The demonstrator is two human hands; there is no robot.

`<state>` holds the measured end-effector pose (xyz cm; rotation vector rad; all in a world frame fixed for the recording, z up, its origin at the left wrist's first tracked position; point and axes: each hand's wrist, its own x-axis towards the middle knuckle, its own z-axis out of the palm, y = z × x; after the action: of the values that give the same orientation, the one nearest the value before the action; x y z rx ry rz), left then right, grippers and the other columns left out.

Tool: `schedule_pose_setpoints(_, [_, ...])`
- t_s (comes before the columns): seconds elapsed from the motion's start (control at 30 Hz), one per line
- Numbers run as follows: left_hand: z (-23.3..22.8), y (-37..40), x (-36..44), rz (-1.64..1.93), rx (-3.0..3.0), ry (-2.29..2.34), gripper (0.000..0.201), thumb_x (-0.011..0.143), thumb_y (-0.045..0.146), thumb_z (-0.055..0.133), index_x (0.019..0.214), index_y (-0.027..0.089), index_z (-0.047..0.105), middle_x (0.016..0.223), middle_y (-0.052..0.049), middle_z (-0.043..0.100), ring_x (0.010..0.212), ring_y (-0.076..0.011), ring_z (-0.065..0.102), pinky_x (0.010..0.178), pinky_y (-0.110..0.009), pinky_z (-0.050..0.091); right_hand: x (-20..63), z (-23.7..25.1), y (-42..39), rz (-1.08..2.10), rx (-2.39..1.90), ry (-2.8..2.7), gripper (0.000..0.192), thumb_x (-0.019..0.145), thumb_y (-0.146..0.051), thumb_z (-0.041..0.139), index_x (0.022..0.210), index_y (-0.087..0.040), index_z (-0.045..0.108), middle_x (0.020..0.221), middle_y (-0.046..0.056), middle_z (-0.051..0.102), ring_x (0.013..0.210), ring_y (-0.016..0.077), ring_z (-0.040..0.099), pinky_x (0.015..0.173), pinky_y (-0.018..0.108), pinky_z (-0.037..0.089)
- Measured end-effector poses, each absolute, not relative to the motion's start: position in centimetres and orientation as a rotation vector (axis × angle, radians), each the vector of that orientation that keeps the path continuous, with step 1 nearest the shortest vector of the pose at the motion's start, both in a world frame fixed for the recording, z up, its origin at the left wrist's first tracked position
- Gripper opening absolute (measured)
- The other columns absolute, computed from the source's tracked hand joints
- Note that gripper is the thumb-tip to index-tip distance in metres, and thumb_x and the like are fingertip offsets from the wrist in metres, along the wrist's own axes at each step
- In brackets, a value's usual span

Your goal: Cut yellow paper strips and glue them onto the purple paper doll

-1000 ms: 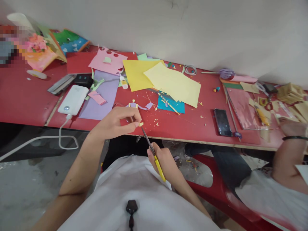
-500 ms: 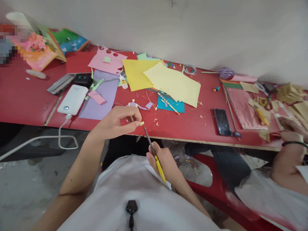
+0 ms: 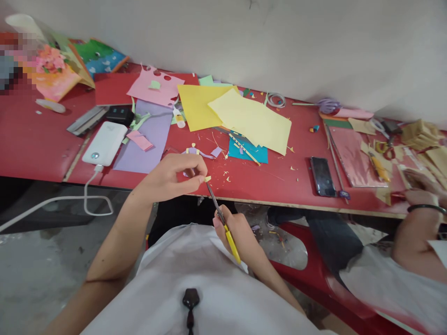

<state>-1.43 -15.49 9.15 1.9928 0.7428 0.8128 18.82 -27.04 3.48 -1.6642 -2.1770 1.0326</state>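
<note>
Between the thumb and fingertips of my left hand [image 3: 176, 176] is a small pale yellow piece of paper [image 3: 208, 178]. My right hand [image 3: 238, 231] grips a pair of scissors [image 3: 231, 243] with yellow handles, their metal blades pointing up at the paper. The blade tips are at the paper's lower edge; whether they touch it I cannot tell. Just beyond my left hand, a paper figure in purple and yellow [image 3: 192, 151] lies on the red table [image 3: 258, 185], partly hidden by my fingers. Tiny yellow paper scraps [image 3: 227, 179] are scattered to its right.
Yellow sheets [image 3: 249, 118], a blue paper piece [image 3: 256, 153] and a patterned pencil [image 3: 246, 151] lie further back. A white power bank [image 3: 105, 143] with a cable is left, a phone [image 3: 323, 177] right. Another person's hand [image 3: 421, 186] works at the far right.
The yellow paper piece in my left hand has shifted very slightly right, and the scissor tips have come up closer to it. Otherwise the scene looks the same.
</note>
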Motion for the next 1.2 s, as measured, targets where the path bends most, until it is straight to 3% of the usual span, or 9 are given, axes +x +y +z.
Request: schedule_pose_setpoints(1.2, [9.3,-15.5,-1.4,0.755,2.014,0.801,0.012,0.086,0.020,0.053,0.074,0.019,0.054,0.072,0.000,0.061,0.068,-0.0112,0.053,0.066,-0.023,0.046,18.6,2.8,-26.9,0.938,-1.710,-2.183,0.020,0.096,-0.030,0.033,0.085,-0.022,0.047,0.058,-0.001,0.057,0.046,0.0146,0.055,0.053,0.023,0.035])
